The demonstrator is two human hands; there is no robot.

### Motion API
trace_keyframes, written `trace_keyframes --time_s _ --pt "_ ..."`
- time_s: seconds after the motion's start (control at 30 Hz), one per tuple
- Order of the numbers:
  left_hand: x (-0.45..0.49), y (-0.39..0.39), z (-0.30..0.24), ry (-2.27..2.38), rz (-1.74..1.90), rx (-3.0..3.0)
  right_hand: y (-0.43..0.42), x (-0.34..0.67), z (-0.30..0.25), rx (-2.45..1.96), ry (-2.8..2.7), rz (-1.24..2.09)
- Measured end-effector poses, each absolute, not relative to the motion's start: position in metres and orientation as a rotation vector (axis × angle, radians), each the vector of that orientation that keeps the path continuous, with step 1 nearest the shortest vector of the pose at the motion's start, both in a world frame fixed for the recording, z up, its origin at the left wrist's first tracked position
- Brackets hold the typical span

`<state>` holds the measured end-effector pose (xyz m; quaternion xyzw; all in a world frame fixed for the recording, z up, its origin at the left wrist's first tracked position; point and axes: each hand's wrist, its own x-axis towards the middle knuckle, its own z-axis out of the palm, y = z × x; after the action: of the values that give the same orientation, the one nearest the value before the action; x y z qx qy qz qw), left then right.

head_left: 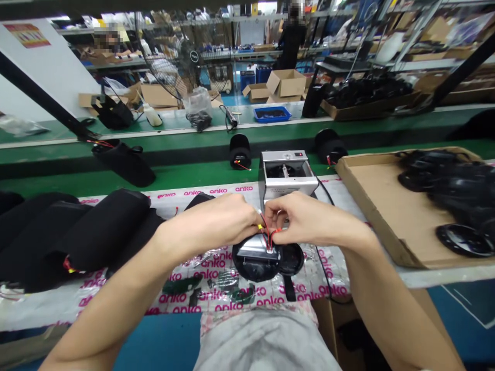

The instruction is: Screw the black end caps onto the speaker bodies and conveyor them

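My left hand (224, 219) and my right hand (299, 216) meet over a round black part (266, 260) with a silvery plate on top. Both hands are closed in pinches on thin red wires (267, 233) that rise from the plate; a yellow tip shows at my left fingers. The black part lies on a white sheet printed with pink "anko" lettering (201, 296). A small grey metal machine (286, 175) stands just behind my hands.
Black cylindrical sleeves (88, 232) lie at my left. A cardboard tray (390, 216) with several black round parts sits at my right. A green conveyor belt (181, 175) carries more black cylinders. Boxes, a blue bin (272, 114) and people are beyond.
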<state>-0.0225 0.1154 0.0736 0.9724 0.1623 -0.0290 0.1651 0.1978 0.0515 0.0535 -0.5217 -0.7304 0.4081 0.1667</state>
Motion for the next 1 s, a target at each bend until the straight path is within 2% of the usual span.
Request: trace_keyframes --time_s 0.23,0.47,0.63,0.83,1.0 --pt "-0.013 0.13 0.081 0.425 -0.123 2.589 0.061 0.185 0.073 -1.639 -2.411 0.983" --pt "-0.014 0.118 0.092 0.635 -0.268 2.616 0.065 0.184 0.076 -1.686 -2.441 0.994" --pt "-0.013 0.118 0.09 0.511 -0.18 2.729 0.07 0.184 0.076 -1.663 -2.467 1.055" --pt "-0.011 0.102 0.081 0.604 -0.147 2.903 0.054 0.191 0.07 -1.68 -2.281 1.019" --pt "-0.046 0.08 0.054 0.829 0.208 2.486 0.003 0.208 0.029 -1.497 -1.684 1.056"
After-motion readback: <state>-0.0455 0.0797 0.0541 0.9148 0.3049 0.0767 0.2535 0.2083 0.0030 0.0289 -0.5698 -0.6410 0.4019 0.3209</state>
